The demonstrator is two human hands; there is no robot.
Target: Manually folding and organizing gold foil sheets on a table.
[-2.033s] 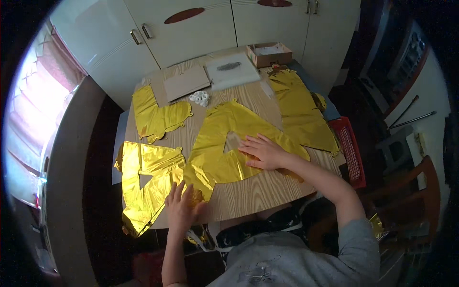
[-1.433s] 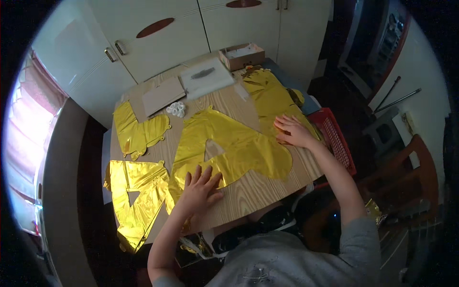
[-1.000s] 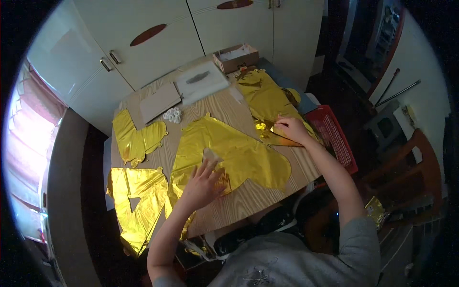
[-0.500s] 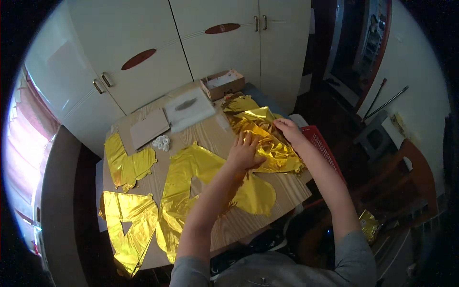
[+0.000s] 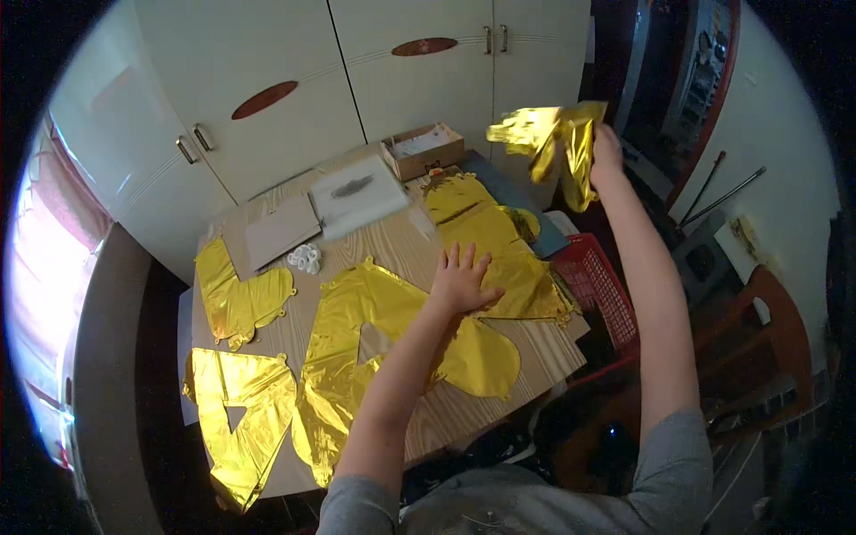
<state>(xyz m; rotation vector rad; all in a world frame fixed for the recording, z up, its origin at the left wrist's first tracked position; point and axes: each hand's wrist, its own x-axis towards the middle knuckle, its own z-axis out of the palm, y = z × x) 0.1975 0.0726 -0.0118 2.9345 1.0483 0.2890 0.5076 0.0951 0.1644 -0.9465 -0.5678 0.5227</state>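
My right hand (image 5: 608, 159) is raised past the far right side of the table, gripping a crumpled gold foil balloon (image 5: 555, 138) that dangles in folds. Spread-fingered, my left hand (image 5: 462, 285) rests palm down where two flat foil pieces meet. Beyond and to the right of it lies an uninflated gold foil balloon (image 5: 495, 241) with small tabs on its edges. To its left and nearer me stretches another large flat foil balloon (image 5: 383, 308) with a triangular opening. A triangular-holed foil balloon (image 5: 245, 383) and a smaller foil piece (image 5: 234, 294) lie at the table's left.
A wooden table (image 5: 446, 437) bears everything. Toward the back are a cardboard box (image 5: 426, 156), a clear plastic sheet (image 5: 357, 201), a grey-brown board (image 5: 282, 234) and a white coiled bundle (image 5: 304, 259). A red basket (image 5: 599, 285) stands right of the table, near a wooden chair (image 5: 767, 312).
My right hand has lifted a crumpled foil balloon up and right, off the flat one beneath it. My left hand has moved slightly and now lies with fingers spread.
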